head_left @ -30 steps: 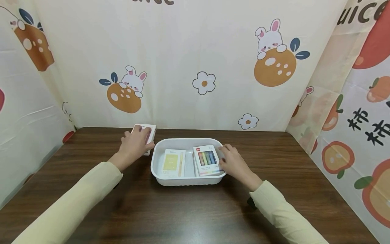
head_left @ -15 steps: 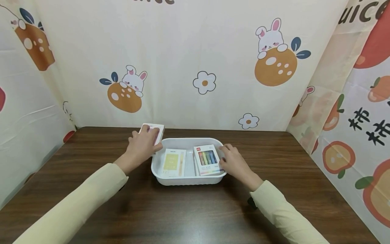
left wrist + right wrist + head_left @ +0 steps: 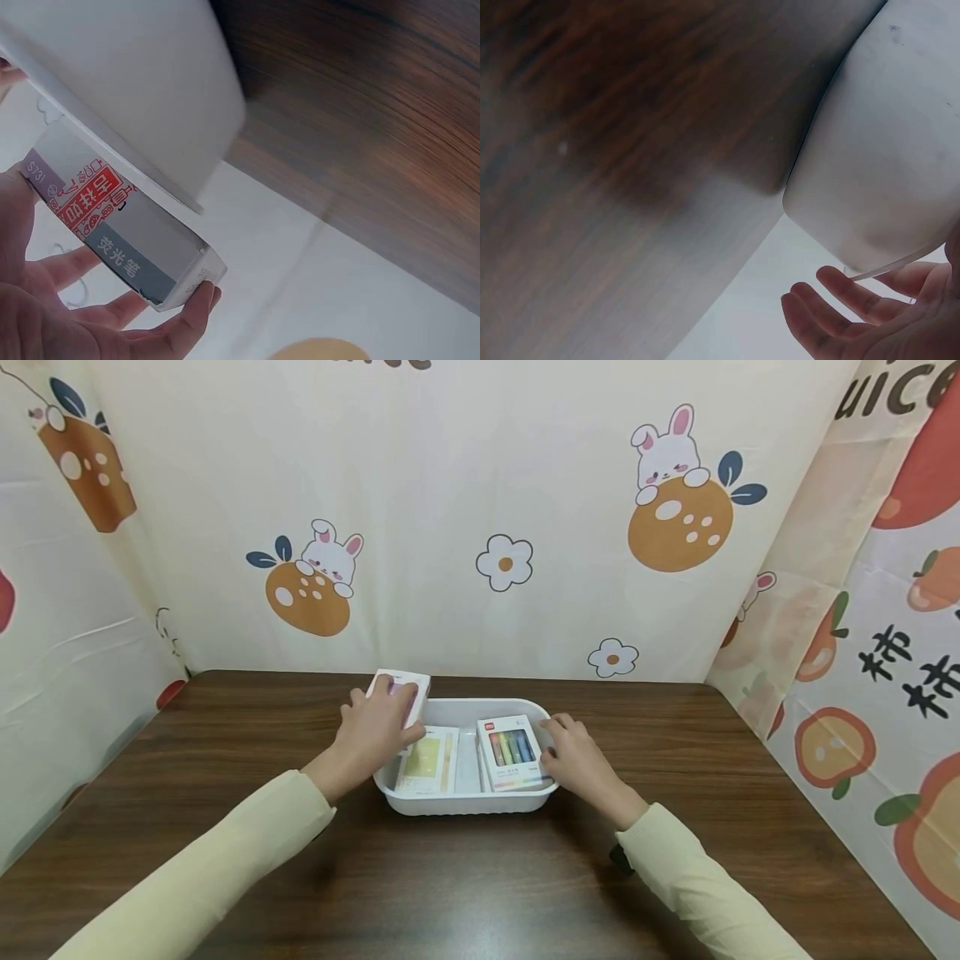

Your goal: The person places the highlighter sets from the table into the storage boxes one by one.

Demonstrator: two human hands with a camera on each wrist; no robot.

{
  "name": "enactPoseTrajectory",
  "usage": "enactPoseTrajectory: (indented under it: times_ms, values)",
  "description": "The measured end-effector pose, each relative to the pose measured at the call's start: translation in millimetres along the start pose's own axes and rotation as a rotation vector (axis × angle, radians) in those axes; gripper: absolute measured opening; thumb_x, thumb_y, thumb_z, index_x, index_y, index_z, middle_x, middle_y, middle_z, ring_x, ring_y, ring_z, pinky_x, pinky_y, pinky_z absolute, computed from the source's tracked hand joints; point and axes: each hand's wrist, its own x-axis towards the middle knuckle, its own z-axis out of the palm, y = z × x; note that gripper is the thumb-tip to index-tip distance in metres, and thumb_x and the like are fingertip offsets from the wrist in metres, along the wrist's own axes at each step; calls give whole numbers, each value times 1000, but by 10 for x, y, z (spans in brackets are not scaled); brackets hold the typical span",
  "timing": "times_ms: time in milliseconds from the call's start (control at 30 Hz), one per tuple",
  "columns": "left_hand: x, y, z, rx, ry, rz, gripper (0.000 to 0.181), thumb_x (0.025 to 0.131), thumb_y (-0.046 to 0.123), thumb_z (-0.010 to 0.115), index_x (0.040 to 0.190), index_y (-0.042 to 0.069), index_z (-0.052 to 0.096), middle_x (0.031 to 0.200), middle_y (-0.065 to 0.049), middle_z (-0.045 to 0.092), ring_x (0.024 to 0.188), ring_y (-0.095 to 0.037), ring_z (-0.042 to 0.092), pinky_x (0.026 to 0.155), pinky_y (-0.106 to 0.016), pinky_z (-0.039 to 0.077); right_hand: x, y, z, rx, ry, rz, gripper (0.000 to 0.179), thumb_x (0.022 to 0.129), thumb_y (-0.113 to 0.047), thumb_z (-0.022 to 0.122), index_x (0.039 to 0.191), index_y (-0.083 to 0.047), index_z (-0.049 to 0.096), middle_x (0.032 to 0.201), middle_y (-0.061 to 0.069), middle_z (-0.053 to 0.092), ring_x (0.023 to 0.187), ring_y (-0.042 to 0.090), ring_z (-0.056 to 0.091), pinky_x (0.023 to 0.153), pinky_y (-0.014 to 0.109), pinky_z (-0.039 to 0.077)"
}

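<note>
A: White oval plastic tray (image 3: 465, 797), on the dark wood-grain table (image 3: 480, 877), near its far middle. Change on record: none for the tray itself; the small white cardboard box with a pink panel (image 3: 405, 689) has travelled from the table left of the tray to above the tray's left far corner within the last second.

B: Carrier?

A: Left hand (image 3: 375, 735), fingers curled round the box from above, holding it clear of the rim. Judgement: the box looks set to join the contents.

B: Contents?

A: Flat white box with a yellow panel (image 3: 429, 760), left half, partly under the left hand. White box of coloured pens (image 3: 512, 753), right half. Both lie flat, side by side.

B: Right hand (image 3: 573, 760)?

A: Unmoved. Fingers loosely bent against the tray's right rim, by the pen box; clasping nothing.

B: Differences between views?

A: Left wrist view: underside of the held box (image 3: 112, 232), red print and a grey band with characters, fingertips (image 3: 199, 300) under its edge, none of it legible from the head. Right wrist view: the tray's outer wall (image 3: 885, 150) from below, fingers (image 3: 840, 300) just beside the rim.
</note>
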Motion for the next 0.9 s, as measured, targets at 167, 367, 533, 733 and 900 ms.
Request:
enactPoseTrajectory:
  times_ms: [167,367,533,733,900]
  values:
    - [-26,111,38,8,24,22,51,79,35,60,125,16,50,124,-21,45,87,-46,48,71,-57,42,-2,1,0,6,5,-2,42,80,-7,57,121,2,54,122,19,51,107,35,50,86,48,45]
    - [-63,230,59,11,9,38,52,80,37,59,127,16,50,125,-21,45,88,-45,49,72,-57,43,0,2,0,3,3,-8,42,80,-7,56,121,2,54,122,19,51,107,36,49,86,49,44]
    - [-93,300,87,4,20,53,50,79,36,59,125,17,52,124,-19,46,87,-45,49,70,-55,43,-4,2,-5,4,7,-16,41,79,-7,56,120,2,54,121,19,51,106,36,50,85,49,45]
    - [-135,361,130,1,46,70,48,78,36,60,121,17,53,120,-18,49,86,-45,50,69,-55,44,-5,1,-4,1,11,-21,41,79,-7,56,119,3,55,120,19,52,106,36,50,84,49,44]
    - [-168,405,179,23,79,88,44,77,35,60,117,16,56,114,-18,52,90,-49,52,69,-58,45,-2,2,-2,-3,11,-17,42,79,-7,56,119,2,54,121,19,51,106,36,50,85,49,44]
